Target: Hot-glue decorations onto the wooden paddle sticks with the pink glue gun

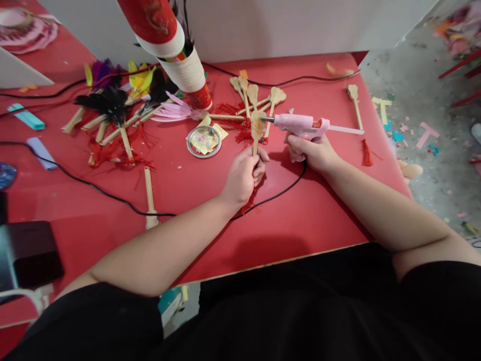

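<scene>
My left hand (245, 175) is closed around the handle of a small wooden stick with a flat paddle head (257, 126), held upright over the red table (293, 215); a red tassel hangs below the fist. My right hand (313, 150) grips a pink hot glue gun (300, 125) whose metal nozzle points left and touches the paddle head. A white glue stick juts from the gun's back. The gun's black cable (278, 193) runs under my forearms.
Several bare wooden paddle sticks (259, 98) lie behind the gun. Finished sticks with feathers and red tassels (112, 108) are piled at the left. A small metal dish (204, 142) holds paper bits. A red-and-white cylinder (176, 50) stands behind. A lone stick (149, 193) lies near.
</scene>
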Available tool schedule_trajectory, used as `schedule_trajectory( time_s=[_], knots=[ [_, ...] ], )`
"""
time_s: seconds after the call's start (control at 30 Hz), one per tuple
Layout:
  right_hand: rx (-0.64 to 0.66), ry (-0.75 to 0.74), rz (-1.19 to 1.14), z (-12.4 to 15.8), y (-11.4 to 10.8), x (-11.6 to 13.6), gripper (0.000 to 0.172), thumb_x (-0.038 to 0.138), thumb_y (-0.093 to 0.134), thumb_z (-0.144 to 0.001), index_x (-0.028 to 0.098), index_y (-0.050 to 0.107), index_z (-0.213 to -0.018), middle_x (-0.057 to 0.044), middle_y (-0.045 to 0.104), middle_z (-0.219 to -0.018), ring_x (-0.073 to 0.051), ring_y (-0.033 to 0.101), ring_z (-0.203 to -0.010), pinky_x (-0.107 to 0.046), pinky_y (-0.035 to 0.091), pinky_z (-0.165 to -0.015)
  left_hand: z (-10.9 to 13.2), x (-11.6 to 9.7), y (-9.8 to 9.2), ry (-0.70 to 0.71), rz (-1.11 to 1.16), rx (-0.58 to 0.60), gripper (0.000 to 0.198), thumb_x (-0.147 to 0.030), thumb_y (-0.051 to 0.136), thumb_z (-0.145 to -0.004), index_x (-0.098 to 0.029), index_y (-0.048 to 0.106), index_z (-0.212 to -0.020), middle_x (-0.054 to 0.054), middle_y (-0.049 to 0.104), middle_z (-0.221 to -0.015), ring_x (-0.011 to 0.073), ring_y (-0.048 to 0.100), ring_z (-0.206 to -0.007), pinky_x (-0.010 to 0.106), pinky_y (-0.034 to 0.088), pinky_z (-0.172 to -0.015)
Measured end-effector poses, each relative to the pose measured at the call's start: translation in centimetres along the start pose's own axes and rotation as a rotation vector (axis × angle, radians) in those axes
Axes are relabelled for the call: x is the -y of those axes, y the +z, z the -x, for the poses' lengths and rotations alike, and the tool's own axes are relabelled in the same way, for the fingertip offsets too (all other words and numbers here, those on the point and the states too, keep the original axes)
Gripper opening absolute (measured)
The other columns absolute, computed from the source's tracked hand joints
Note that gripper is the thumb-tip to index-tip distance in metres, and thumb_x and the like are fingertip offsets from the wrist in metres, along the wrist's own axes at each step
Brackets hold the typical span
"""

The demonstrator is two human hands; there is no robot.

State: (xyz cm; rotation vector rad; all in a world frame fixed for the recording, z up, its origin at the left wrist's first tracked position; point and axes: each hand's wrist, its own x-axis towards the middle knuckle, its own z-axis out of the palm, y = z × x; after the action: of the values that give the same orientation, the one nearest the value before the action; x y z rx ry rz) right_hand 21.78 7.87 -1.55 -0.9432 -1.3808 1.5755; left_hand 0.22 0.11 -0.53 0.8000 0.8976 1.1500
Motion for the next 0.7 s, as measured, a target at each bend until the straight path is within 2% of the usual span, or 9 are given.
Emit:
schedule_trajectory(
  time_s=[0.1, 0.2, 0.37, 0.43, 0.53, 0.63, 0.7],
  knots=[
    [-0.008, -0.049, -0.083, 0.0, 0.1, 0.0, 0.06, 0.073, 0.098, -0.078, 0.022, 0.068, -0.091, 0.01, 0.045, -0.054, -0.009, 0.039, -0.042, -0.027, 0.047, -0.044, -0.2, 0.2, 0.0, -0.003, 0.053, -0.01, 0.007, -0.021, 0.053, -0.09, -0.022, 0.06, -0.09, -0.01, 0.036, -0.057, 0.0089, 0.024, -0.044, 0.019, 0.025, -0.043],
    [-0.021, -0.05, -0.129, -0.6, 0.4, 0.0, 0.062, 0.073, 0.098, -0.073, 0.022, 0.068, -0.088, 0.011, 0.044, -0.053, -0.008, 0.037, -0.039, -0.026, 0.043, -0.041, -0.4, 0.2, 0.3, -0.033, 0.102, -0.02, 0.005, -0.021, 0.055, -0.092, -0.022, 0.058, -0.09, -0.009, 0.036, -0.057, 0.0088, 0.025, -0.043, 0.018, 0.025, -0.043],
    [-0.152, -0.033, -0.266, -3.5, 3.1, 0.1, 0.052, 0.061, 0.094, -0.067, 0.024, 0.061, -0.085, 0.013, 0.037, -0.051, -0.007, 0.026, -0.041, -0.023, 0.035, -0.041, -0.7, 0.0, 0.7, -0.046, 0.229, -0.072, 0.037, -0.038, 0.051, -0.114, -0.021, 0.057, -0.081, -0.007, 0.037, -0.059, 0.0097, 0.033, -0.047, 0.018, 0.034, -0.048],
    [-0.123, 0.039, -0.318, -4.2, 4.5, 0.1, 0.049, 0.057, 0.091, -0.067, 0.024, 0.059, -0.086, 0.013, 0.037, -0.052, -0.007, 0.025, -0.042, -0.023, 0.034, -0.042, -0.7, -0.2, 0.7, -0.058, 0.306, -0.097, 0.047, -0.041, 0.047, -0.117, -0.021, 0.052, -0.075, -0.006, 0.035, -0.06, 0.0099, 0.033, -0.049, 0.018, 0.035, -0.05],
    [-0.003, 0.108, -0.324, -3.8, 5.4, 0.1, 0.044, 0.051, 0.088, -0.07, 0.024, 0.06, -0.089, 0.013, 0.039, -0.053, -0.008, 0.028, -0.042, -0.024, 0.036, -0.043, -0.6, -0.7, 0.7, -0.076, 0.397, -0.128, 0.052, -0.039, 0.039, -0.12, -0.021, 0.045, -0.071, -0.005, 0.031, -0.063, 0.0104, 0.029, -0.051, 0.018, 0.033, -0.05],
    [0.111, 0.111, -0.282, -2.7, 5.0, 0.0, 0.041, 0.049, 0.088, -0.07, 0.022, 0.064, -0.09, 0.011, 0.043, -0.052, -0.01, 0.034, -0.042, -0.025, 0.037, -0.042, -0.3, -1.3, 0.6, -0.055, 0.451, -0.163, 0.046, -0.036, 0.041, -0.118, -0.021, 0.046, -0.075, -0.004, 0.032, -0.069, 0.0104, 0.033, -0.054, 0.018, 0.034, -0.051],
    [0.123, 0.097, -0.284, -2.4, 4.4, 0.1, 0.042, 0.05, 0.088, -0.069, 0.021, 0.066, -0.09, 0.009, 0.047, -0.054, -0.011, 0.039, -0.043, -0.026, 0.039, -0.041, -0.2, -1.6, 0.5, -0.052, 0.475, -0.166, 0.042, -0.037, 0.047, -0.117, -0.021, 0.047, -0.078, -0.004, 0.033, -0.072, 0.0099, 0.035, -0.055, 0.017, 0.032, -0.051]
  ],
)
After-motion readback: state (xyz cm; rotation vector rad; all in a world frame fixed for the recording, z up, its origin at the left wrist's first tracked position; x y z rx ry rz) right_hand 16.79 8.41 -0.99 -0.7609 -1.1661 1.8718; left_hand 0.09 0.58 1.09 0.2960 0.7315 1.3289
